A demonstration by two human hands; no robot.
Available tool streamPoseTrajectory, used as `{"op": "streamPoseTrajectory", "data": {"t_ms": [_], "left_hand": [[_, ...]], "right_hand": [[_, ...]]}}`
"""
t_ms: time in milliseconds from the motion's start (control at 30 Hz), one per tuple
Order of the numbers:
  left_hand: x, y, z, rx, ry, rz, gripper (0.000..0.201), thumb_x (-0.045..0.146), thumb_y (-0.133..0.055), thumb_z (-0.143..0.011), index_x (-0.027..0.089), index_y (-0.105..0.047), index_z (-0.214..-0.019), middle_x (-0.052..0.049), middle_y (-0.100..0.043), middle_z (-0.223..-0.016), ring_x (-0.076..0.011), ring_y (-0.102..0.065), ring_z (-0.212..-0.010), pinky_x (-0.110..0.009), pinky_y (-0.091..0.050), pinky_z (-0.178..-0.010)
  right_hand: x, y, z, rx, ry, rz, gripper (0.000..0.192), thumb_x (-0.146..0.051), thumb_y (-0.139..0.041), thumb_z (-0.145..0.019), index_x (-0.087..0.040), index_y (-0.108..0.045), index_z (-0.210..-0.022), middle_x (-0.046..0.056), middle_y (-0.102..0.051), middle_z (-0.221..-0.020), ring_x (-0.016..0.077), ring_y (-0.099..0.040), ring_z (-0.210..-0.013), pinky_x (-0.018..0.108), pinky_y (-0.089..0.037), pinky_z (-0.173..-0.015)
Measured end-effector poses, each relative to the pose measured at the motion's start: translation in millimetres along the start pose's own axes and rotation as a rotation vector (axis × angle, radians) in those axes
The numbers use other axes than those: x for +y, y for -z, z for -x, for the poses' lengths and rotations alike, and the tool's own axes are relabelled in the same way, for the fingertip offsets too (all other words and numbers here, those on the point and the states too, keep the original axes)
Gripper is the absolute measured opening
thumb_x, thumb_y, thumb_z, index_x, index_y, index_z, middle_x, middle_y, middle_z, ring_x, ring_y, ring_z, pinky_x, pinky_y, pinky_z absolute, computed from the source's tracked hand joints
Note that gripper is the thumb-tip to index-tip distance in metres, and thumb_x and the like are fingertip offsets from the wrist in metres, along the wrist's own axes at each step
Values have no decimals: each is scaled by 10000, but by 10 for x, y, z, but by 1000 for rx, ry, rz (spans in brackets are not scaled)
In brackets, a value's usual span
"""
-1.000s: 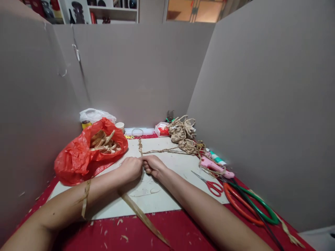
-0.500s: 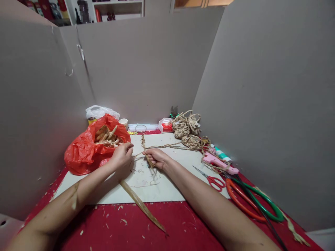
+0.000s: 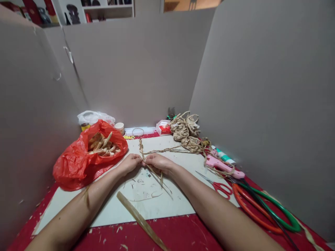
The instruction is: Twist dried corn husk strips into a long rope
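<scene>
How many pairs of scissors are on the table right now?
1 clearly: small red-handled scissors on the white board's right edge. Beside them, by the right wall, lie large orange and green loops, perhaps handles of another cutter; its blades aren't visible.

Worktop (image 3: 183,233) cover was deep red, flecked with pale straw chips; the board (image 3: 167,205) on it was off-white. The twisted cord (image 3: 157,151) was tan, as were the coiled bundles (image 3: 184,130) at the back. The loose strip (image 3: 141,221) was dull olive-tan. The plastic bag (image 3: 73,164) was bright red, its strips (image 3: 103,146) cream to light brown; the bag behind (image 3: 91,116) was translucent white. The glue gun (image 3: 223,167) was pink. Small scissors (image 3: 221,187) had red handles; the large shears (image 3: 261,212) had one orange and one green handle. The small box (image 3: 162,128) was red and white. Partition walls (image 3: 136,69) were plain grey-beige.
</scene>
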State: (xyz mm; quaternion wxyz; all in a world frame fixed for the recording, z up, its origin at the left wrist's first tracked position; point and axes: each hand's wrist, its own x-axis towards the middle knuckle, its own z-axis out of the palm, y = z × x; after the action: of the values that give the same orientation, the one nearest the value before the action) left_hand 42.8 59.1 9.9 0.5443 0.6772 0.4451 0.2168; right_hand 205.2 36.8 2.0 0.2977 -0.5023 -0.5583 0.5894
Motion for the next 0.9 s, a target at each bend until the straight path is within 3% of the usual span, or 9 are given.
{"op": "streamPoseTrajectory", "data": {"t_ms": [200,500,600,733,833,900], "left_hand": [[-29,25,-35,-50,9,11,301,425,-516,-743,133,-551,-678,84,-306,-437,-39,-189,-367,-226,-91,-404],[-138,51,-113,-31,11,25,279,403,-538,-733,160,-454,-623,88,-315,-428,-35,-212,-371,-213,-122,-412],[-148,37,-114,-6,-1,33,270,385,-535,-729,148,-481,-613,72,-363,-442,-39,-249,-396,-212,-147,-428],[-131,26,-77,-16,-28,74,255,355,-525,-722,133,-523,-596,50,-435,-454,-43,-281,-405,-212,-176,-443],[-99,11,-41,-31,-30,155,229,321,-528,-701,134,-522,-570,9,-538,-506,-53,-362,-422,-212,-208,-453],[-76,-1,-21,-23,-14,189,212,305,-533,-693,137,-511,-566,7,-541,-495,-52,-361,-410,-213,-197,-444]], "right_hand": [[1,-53,-40,144,155,330,133,-145,-504,-695,-147,-578,-586,-28,-506,-515,98,-417,-523,213,-296,-536],[-5,3,13,252,178,660,188,-202,-497,-743,-154,-561,-574,30,-563,-577,124,-434,-552,244,-271,-538],[-23,3,52,247,139,553,179,-169,-482,-735,-151,-544,-568,10,-525,-533,109,-418,-513,232,-265,-506],[-8,-181,65,196,95,268,201,-164,-441,-750,-151,-556,-586,-35,-400,-435,88,-331,-416,218,-240,-452],[22,-344,56,256,131,274,228,-150,-422,-758,-154,-559,-576,-36,-392,-425,93,-336,-419,219,-262,-466],[29,-410,55,298,168,371,243,-134,-409,-765,-154,-567,-581,-11,-467,-468,108,-405,-468,223,-300,-506]]}}
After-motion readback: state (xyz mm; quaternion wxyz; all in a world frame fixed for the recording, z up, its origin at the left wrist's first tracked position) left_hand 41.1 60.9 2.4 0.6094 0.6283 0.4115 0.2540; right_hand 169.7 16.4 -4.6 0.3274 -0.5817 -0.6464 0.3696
